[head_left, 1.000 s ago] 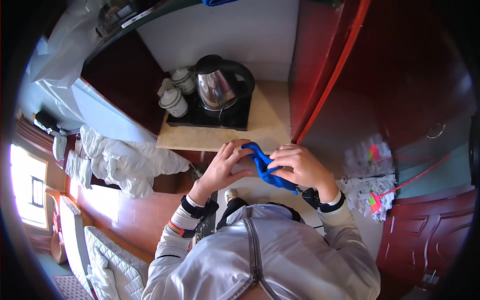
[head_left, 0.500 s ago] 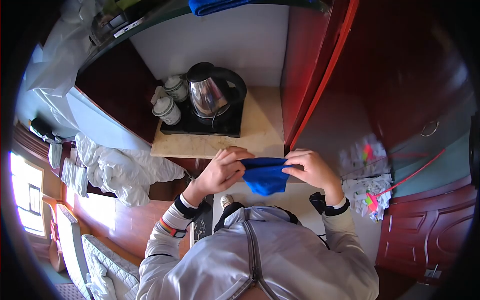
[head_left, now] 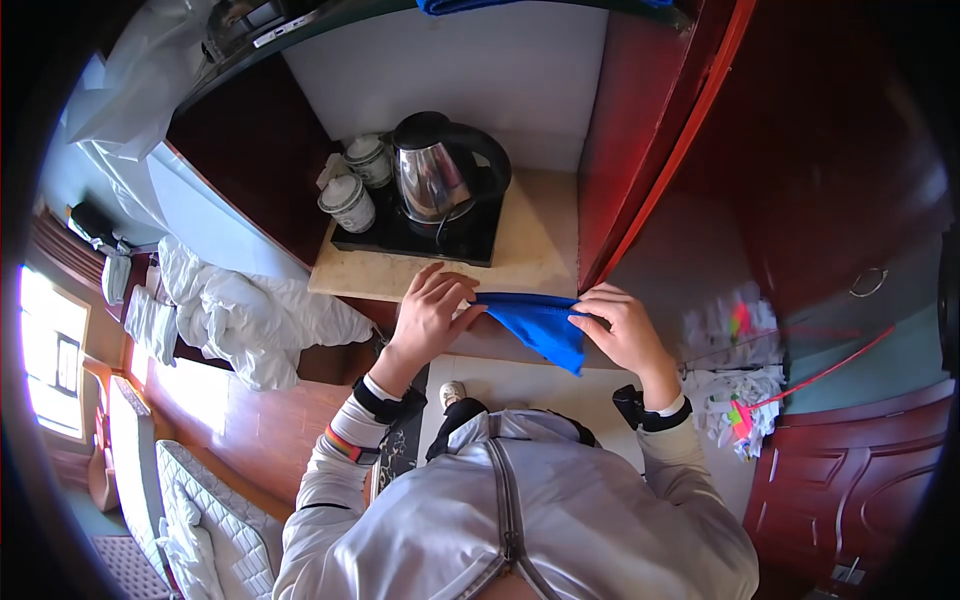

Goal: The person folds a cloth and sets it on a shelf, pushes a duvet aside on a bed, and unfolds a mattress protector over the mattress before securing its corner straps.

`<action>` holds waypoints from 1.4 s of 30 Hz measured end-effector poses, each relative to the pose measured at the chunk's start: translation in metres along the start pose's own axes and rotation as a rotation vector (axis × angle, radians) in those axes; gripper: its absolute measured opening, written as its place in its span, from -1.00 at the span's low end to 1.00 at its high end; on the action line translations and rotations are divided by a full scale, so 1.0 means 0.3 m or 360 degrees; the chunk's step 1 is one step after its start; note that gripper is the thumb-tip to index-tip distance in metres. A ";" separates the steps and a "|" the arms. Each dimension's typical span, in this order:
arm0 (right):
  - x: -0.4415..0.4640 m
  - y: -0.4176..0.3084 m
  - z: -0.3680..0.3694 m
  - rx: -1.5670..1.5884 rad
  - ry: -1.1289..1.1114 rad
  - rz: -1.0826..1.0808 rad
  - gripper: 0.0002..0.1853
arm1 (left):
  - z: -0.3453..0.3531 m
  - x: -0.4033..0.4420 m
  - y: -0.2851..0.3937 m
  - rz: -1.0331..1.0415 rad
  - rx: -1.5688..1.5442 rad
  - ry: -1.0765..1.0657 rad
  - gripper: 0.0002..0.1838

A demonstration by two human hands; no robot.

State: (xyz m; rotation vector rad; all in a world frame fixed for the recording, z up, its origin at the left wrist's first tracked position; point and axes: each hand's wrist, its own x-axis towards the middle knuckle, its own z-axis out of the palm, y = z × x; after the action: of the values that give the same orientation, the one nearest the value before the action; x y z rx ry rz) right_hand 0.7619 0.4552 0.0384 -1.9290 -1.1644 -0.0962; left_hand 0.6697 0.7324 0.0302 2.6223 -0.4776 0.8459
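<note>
A blue cloth (head_left: 538, 330) is stretched between my two hands, its upper edge nearly straight and its lower part hanging to a point. My left hand (head_left: 432, 312) pinches the cloth's left corner between thumb and fingers. The right corner is gripped by my right hand (head_left: 618, 325), thumb below and fingers above. Both hands are just in front of the edge of a marble-patterned shelf (head_left: 545, 235). On that shelf a black tray (head_left: 470, 240) bears a steel and black kettle (head_left: 430, 180) and two lidded white cups (head_left: 347, 203).
More blue cloth (head_left: 450, 5) lies on the upper shelf. A red panel (head_left: 640, 140) borders the niche on the right. White bedding (head_left: 245, 325) is heaped at the left, a mattress (head_left: 215, 510) below it. A mop-like white bundle (head_left: 735, 405) and a red door (head_left: 850, 480) are at the right.
The twisted blue cloth has been spread out, and its lower part has changed from a wide flap to a point. Both hands have stayed on it. The view has shifted slightly.
</note>
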 end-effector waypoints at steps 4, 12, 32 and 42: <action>-0.019 -0.022 0.007 0.0128 0.0045 0.0094 -0.83 | 0.028 -0.040 0.008 -0.0523 -0.0847 -0.0132 -0.79; -0.061 -0.062 0.010 0.0413 -0.0150 0.0695 -0.82 | -0.016 -0.046 0.022 -0.0519 -0.1002 -0.0792 -0.76; 0.123 -0.185 -0.018 0.1033 0.0598 -0.0179 -0.88 | -0.131 0.205 0.017 0.0117 -0.1524 0.0067 -0.92; -0.204 0.055 0.300 0.0429 0.0233 0.0490 -0.77 | 0.171 -0.272 -0.030 -0.0514 -0.0839 -0.0389 -0.79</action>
State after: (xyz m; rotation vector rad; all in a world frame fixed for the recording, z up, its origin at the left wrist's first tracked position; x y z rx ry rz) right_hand 0.7093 0.4729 -0.0567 -1.8034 -0.7336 0.0804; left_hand 0.6361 0.7359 -0.0607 2.2256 -0.2756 0.2497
